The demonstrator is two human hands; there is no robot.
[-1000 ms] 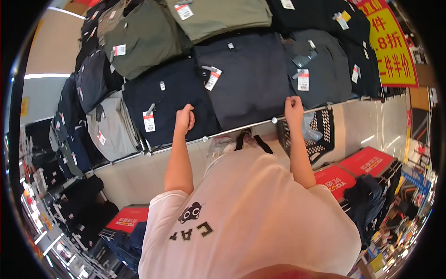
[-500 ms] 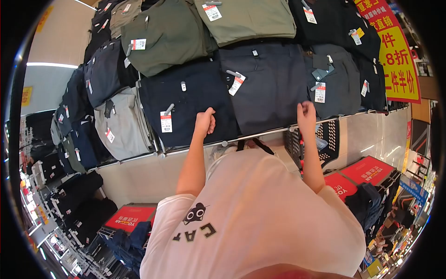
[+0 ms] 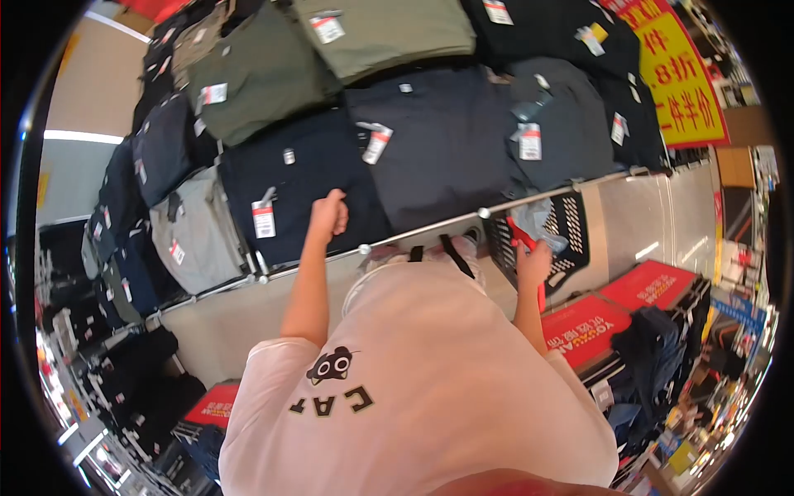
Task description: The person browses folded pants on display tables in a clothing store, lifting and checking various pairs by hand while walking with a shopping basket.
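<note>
My left hand (image 3: 329, 213) is curled closed at the front of the folded navy trousers (image 3: 294, 169); whether the fingers pinch any cloth is hidden. Lower on the right, my right hand (image 3: 534, 260) is closed around the red handle of a black shopping basket (image 3: 572, 217). Something pale blue and clear, like plastic wrapping (image 3: 542, 221), lies in the basket. Between the hands, on the rack, are folded dark grey trousers (image 3: 434, 145) with a price tag (image 3: 378, 144).
A metal rail (image 3: 422, 234) runs along the rack's front edge. Grey-green trousers (image 3: 529, 107) and light grey trousers (image 3: 197, 236) lie to either side. Red-topped display stands (image 3: 583, 331) with jeans are at the lower right. A yellow sale sign (image 3: 682, 83) hangs at the right.
My right hand has dropped from the front of the dark grey trousers to the basket handle and closed on it. My left hand stays by the navy trousers. The view has shifted slightly.
</note>
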